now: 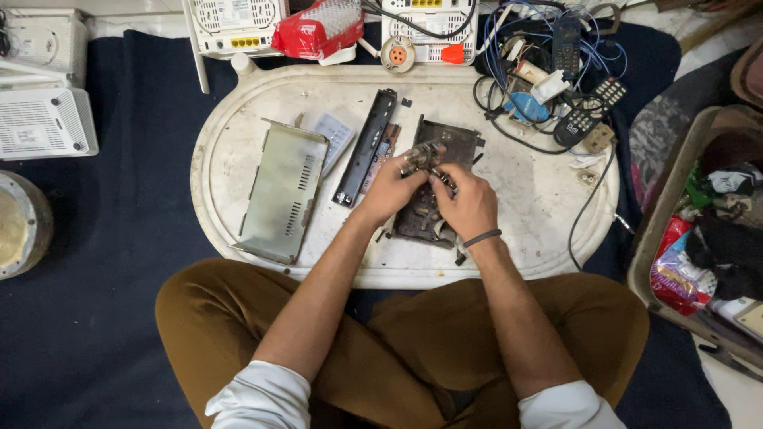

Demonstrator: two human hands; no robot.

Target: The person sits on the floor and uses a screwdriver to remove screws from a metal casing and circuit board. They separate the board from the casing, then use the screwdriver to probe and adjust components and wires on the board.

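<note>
The person sat cross-legged on a dark blue floor cloth [119, 238] with a low white oval surface [548, 199] pulled up against the knees. Both hands met over the middle of it. The left hand [389, 191] had its grip clamped on a small metal part [419, 155], pinched between thumb and fingers at about the twelve o'clock edge of the hand. The right hand [467, 202], a dark band [482, 237] on its wrist, had its fingers closed together on the same part from the three o'clock side; whether a slim tool lay in that grip could not be made out, since the spot was small and blurred.

Directly beneath the hands lay an opened dark device chassis [445, 143], its circuit board facing up, tilted slightly off the surface's long axis. At nine o'clock from the hands a narrow black panel strip [367, 147] lay just beside the chassis, and farther out in the same direction lay a perforated grey metal cover [282, 191], with a small pale card [334, 135] touching its upper corner.

At one to two o'clock a tangle of blue and black cables [524, 79] sat with two remote controls [592, 111]. Along the twelve o'clock edge stood white router boxes [234, 24], a red plastic bag [318, 32] and a round white socket [397, 54]. More white boxes [44, 119] rested on the floor at ten o'clock, well apart from the hands. At three o'clock an open container [675, 183] held crumpled packets.
</note>
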